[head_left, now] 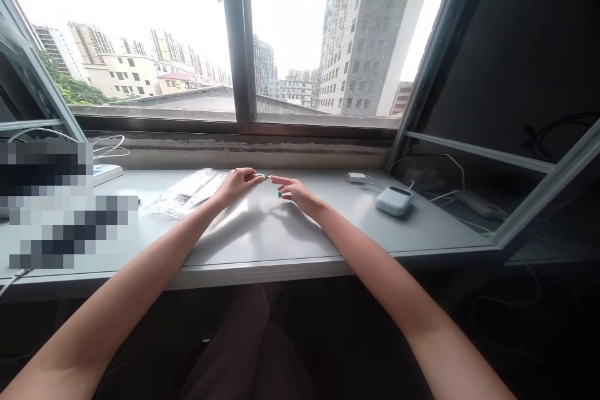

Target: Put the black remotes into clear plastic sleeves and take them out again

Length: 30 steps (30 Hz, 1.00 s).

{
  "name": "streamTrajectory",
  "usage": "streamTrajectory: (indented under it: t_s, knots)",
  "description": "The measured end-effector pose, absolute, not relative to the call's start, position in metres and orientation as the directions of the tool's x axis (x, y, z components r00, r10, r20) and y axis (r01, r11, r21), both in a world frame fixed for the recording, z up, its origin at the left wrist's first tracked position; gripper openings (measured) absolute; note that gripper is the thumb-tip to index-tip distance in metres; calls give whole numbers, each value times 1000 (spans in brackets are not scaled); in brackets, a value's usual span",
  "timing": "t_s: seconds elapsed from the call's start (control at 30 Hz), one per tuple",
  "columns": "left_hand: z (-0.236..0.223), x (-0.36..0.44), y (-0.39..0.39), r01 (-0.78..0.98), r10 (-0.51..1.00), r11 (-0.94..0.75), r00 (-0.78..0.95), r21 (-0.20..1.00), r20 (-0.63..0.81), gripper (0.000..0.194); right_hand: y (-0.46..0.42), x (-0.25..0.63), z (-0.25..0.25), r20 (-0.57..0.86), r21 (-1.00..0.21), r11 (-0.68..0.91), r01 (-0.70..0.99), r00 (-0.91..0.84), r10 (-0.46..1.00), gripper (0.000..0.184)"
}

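Left hand point(238, 184): fingers pinch a small metal part point(260, 177). Right hand point(294, 192): fingers parted just above a small green object point(280, 194), hold unclear. Plastic bag point(185, 194) lies left on the counter point(262, 231).

A grey desk point(375, 231) runs beneath the window. A clear plastic packet point(185, 192) lies on it, left of centre. To the right, a white charger point(356, 177) with leads sits near a rounded white device point(394, 200). Beyond, a metal window frame point(238, 31) looks onto a high-rise tower point(370, 31).
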<state>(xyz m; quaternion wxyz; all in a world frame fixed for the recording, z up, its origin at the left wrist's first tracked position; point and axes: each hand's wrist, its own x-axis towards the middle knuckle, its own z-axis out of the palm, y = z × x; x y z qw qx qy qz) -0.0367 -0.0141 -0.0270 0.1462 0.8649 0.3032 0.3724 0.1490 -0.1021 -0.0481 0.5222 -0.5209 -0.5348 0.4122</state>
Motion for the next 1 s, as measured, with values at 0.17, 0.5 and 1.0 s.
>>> streamTrajectory:
  t_s: [0.17, 0.5, 1.0]
  knots:
    - [-26, -36, -16, 440, 646, -763, 525, 473, 555, 42, -103, 146, -48, 116, -992, 109, 66, 107, 988, 60]
    - [-30, -39, -6, 264, 650, -695, 628, 669, 427, 48, -115, 146, -37, 160, -986, 156, 63, 67, 985, 59]
    - [-48, -34, 5, 238, 651, -665, 650, 708, 392, 42, -232, 71, -15, 378, -872, 344, -349, -34, 925, 55]
